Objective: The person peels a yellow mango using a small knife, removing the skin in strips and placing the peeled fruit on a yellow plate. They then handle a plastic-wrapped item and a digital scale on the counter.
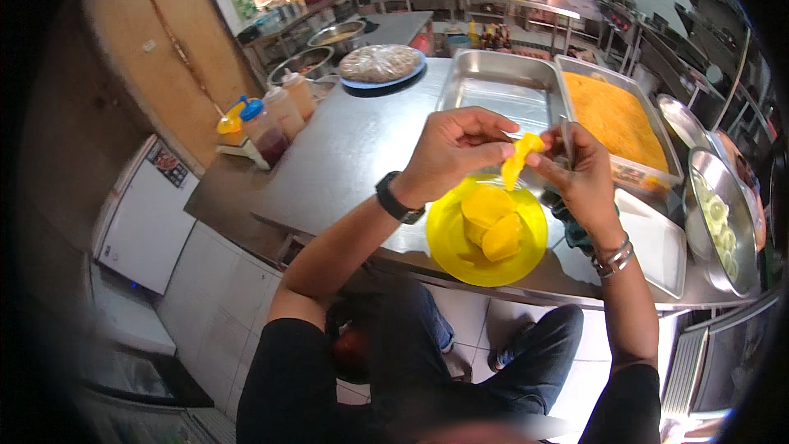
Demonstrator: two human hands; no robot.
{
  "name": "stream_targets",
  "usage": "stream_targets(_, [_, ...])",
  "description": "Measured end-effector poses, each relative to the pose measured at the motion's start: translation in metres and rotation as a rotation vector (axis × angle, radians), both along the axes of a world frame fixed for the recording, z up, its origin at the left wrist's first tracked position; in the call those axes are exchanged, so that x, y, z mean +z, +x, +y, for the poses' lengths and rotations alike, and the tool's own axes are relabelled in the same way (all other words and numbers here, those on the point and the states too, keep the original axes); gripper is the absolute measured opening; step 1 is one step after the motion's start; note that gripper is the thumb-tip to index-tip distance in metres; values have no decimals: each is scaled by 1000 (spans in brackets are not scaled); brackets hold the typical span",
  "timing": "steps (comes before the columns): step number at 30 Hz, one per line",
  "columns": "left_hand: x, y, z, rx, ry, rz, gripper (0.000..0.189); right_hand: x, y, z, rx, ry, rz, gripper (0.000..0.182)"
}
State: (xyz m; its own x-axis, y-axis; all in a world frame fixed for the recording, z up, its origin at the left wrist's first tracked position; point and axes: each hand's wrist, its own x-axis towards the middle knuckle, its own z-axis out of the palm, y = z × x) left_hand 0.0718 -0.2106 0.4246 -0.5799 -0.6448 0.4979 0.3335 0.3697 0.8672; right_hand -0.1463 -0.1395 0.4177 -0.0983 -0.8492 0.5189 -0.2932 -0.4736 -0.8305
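Over a yellow plate (447, 250), my left hand (453, 145) pinches one side of a thin, limp yellow piece of food (519, 160). My right hand (576, 166) pinches its other side and also has a metal utensil (566, 139) held between its fingers; which utensil cannot be told. On the plate lie several thick yellow pieces of food (487, 206). An empty-looking steel tray (459, 83) lies just beyond my hands. To its right stands a rectangular container (674, 154) of orange crumb-like food (610, 117).
A blue plate (421, 69) bears a plastic-wrapped bag of food (379, 63). Squeeze bottles (285, 112) stand along the table's left edge. On the right are a white tray (659, 246) and a steel bowl (709, 179) with pale green slices (718, 213).
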Motion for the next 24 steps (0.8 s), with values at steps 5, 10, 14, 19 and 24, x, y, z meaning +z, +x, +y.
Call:
stream_targets(5, [-6,-2,6,49,-171,56,26,-1,-3,-1,-81,8,13,28])
stream_targets(10, [-12,-5,3,31,-350,79,23,2,1,3,17,29,0,19])
stream_targets(14, [-11,-7,3,15,-351,120,22,-5,-5,-1,62,-21,13,12])
stream_targets(19, [-8,-1,5,64,-238,74,23,4,6,5,150,135,-129,12])
stream_targets(24, [-8,-1,2,40,-146,97,23,-3,-5,2,123,78,-64,13])
